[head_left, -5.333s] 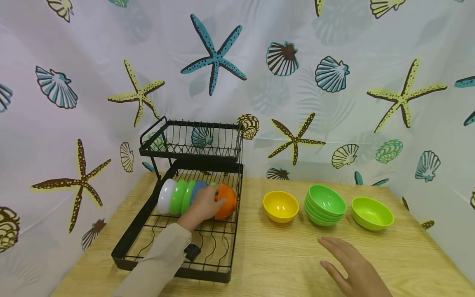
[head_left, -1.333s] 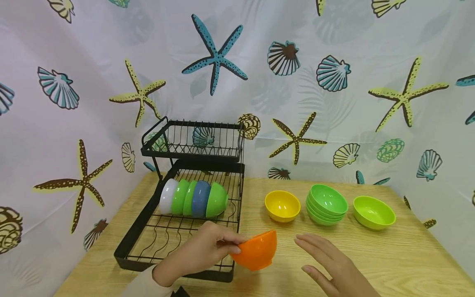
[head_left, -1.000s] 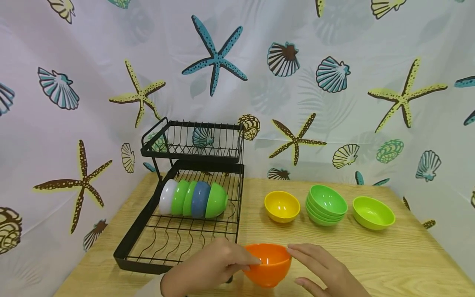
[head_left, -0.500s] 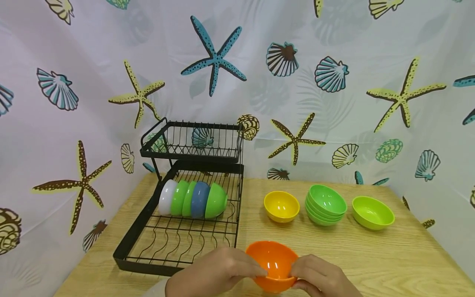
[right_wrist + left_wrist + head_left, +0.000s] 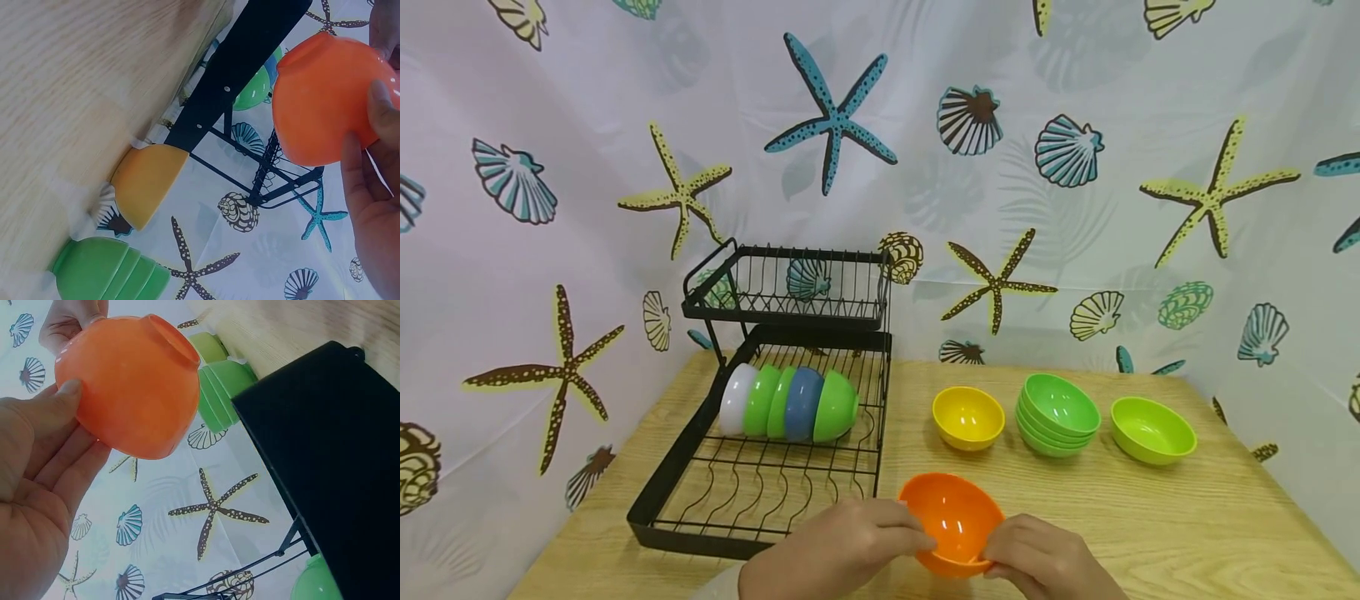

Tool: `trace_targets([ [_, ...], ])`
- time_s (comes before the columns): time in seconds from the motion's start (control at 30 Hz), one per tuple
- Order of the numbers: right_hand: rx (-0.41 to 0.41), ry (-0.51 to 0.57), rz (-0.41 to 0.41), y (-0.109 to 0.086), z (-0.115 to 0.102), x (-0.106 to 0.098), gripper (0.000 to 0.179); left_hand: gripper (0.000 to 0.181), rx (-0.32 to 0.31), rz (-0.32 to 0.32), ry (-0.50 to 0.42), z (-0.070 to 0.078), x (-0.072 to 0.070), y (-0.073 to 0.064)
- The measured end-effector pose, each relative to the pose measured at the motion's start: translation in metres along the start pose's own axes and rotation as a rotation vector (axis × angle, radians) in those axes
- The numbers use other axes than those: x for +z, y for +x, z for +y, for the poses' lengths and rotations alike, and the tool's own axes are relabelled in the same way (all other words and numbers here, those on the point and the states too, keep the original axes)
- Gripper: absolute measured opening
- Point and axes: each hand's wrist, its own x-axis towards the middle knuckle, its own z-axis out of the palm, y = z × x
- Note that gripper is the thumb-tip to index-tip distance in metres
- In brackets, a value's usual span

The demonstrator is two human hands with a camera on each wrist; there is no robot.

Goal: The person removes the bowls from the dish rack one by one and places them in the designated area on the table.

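Observation:
An orange bowl [image 5: 955, 517] is held between both hands near the front of the table, its hollow tipped up toward the head camera. My left hand [image 5: 850, 546] pinches the near left part of the rim, with the thumb on the outer wall in the left wrist view. On the right side of the rim, my right hand [image 5: 1048, 558] pinches too; its thumb [image 5: 382, 103] lies along the outside. Both wrist views show the orange bowl's underside [image 5: 134, 387] and foot ring clear of the table.
A black two-tier dish rack [image 5: 658, 492] stands left, with white, green and blue bowls [image 5: 805, 404] on edge in its lower tier. Behind the hands sit a yellow bowl [image 5: 967, 419], a stack of green bowls [image 5: 1058, 417] and a lime bowl [image 5: 1152, 431].
The left hand took the orange bowl out of the rack and carried it right and nearer. The right hand came in and gripped the rim; the bowl then rose slightly and tilted.

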Motion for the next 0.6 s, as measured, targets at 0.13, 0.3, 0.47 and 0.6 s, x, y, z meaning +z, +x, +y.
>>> trace_targets([
  [0.13,0.062,0.005,-0.022,-0.001,0.003,-0.002,0.017,0.033,-0.019,0.052,0.016,-0.006,0.002,-0.003],
  [0.3,0.064,-0.075,-0.017,-0.004,0.012,-0.002,0.013,0.042,-0.104,0.068,0.101,-0.014,0.002,-0.011],
  [0.47,0.095,-0.160,-0.046,-0.010,0.021,0.000,0.008,0.045,-0.241,0.056,0.131,-0.021,-0.001,-0.024],
  [0.6,0.138,-0.216,-0.072,-0.014,0.028,-0.001,0.008,0.044,-0.313,0.084,0.135,-0.028,-0.001,-0.031],
])
